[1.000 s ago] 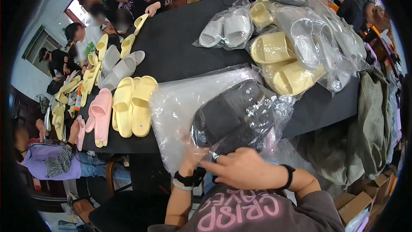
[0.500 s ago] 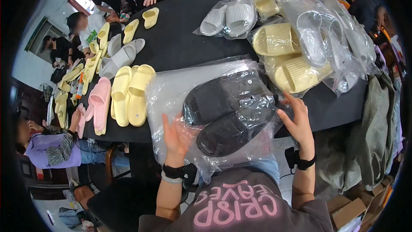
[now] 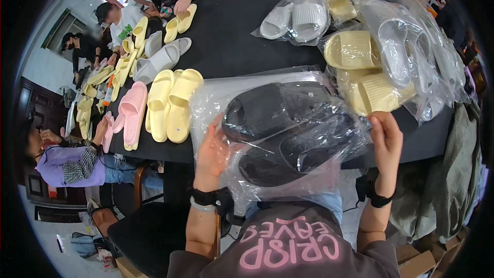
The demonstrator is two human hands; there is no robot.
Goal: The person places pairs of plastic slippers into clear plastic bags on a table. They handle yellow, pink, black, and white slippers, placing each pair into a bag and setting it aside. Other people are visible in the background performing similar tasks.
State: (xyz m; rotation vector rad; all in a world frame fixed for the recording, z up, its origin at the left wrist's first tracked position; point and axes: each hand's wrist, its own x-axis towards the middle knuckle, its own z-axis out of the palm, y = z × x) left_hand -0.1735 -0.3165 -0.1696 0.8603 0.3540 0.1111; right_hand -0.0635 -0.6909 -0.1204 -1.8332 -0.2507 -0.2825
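A pair of black slippers (image 3: 272, 110) lies one above the other inside a clear plastic bag, at the near edge of the table before me. My left hand (image 3: 212, 154) cups the left end of the pair, its thumb reaching between the slippers; the bag partly veils its fingers. At the other end, my right hand (image 3: 387, 135) pinches the edge of the clear plastic bag (image 3: 355, 146) between thumb and fingertips. Under this bag rests a stack of flat clear bags (image 3: 206, 92).
Yellow slippers (image 3: 177, 105) and pink slippers (image 3: 132, 113) stand to the left on the black table (image 3: 231, 25). Bagged grey and yellow slippers (image 3: 352, 51) are heaped at the right. Several people work along the left and far sides. A dark green cloth (image 3: 453, 170) hangs at the right.
My right hand has drawn the bag's edge rightward and its fingers have closed in a pinch. My left hand has closed in around the slippers' end. A co-worker's hand now reaches the far yellow slippers.
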